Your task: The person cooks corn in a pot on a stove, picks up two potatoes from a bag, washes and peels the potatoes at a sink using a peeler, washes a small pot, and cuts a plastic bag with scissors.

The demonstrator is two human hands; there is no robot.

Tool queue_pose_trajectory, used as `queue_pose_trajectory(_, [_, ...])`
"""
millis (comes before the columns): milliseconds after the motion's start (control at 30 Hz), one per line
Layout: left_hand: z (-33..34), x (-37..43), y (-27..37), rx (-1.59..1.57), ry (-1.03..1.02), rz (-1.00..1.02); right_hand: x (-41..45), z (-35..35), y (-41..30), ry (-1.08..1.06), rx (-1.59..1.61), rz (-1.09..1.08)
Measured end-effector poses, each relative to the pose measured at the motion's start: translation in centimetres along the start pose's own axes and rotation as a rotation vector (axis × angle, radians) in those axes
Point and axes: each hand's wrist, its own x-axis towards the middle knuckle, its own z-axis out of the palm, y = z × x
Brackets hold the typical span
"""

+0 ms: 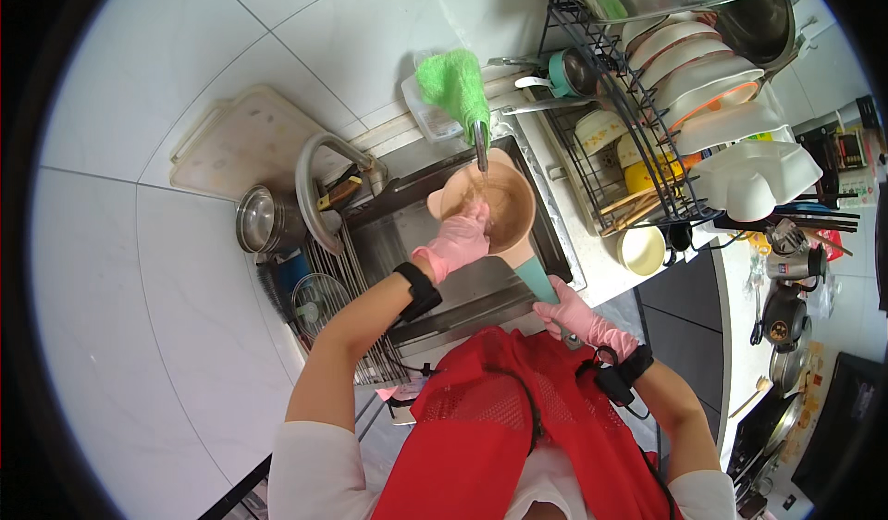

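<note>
A peach-coloured saucepan (520,204) hangs tilted over the stainless steel sink (388,235). My right hand (583,317), in a pink glove, grips the end of its teal handle (535,280). My left hand (458,241), gloved alike, reaches over the rim with its fingers inside the pan. Those fingers are blurred and partly hidden, so whether they hold anything cannot be made out. Water runs into the pan from the metal faucet (480,147), which has a green cloth (452,84) draped over it.
Right of the sink, a black dish rack (610,103) holds stacked bowls and pans. A cream cup (641,250) stands by its near corner. On the left are a curved grey pipe (305,180), a wire rack (368,339), steel pots (267,218) and a leaning cutting board (243,142).
</note>
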Motion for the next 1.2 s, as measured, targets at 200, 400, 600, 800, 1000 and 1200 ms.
queue_pose_trajectory(200, [-1.1,3.1,-1.2,-0.073,-0.037,0.130,0.7,1.2,-1.2,-0.058,0.105,0.018])
queue_pose_trajectory(400, [-6.8,1.1,-0.6,-0.221,-0.362,0.324,-0.3,-0.8,-0.8,0.013,-0.048,-0.045])
queue_pose_trajectory(600, [0.3,3.1,-1.2,0.055,0.077,0.235,0.0,0.6,-0.6,-0.075,0.101,-0.005])
queue_pose_trajectory(800, [-3.5,3.6,-1.5,0.004,-0.087,0.345,-0.5,0.6,0.0,-0.008,0.076,-0.004])
queue_pose_trajectory(1000, [-1.0,2.4,-1.3,0.147,-0.158,0.042,-0.1,0.8,0.0,0.061,0.064,-0.042])
queue_pose_trajectory(1200, [0.3,3.4,0.3,0.089,-0.134,0.283,0.4,1.5,-0.7,-0.045,0.093,-0.066])
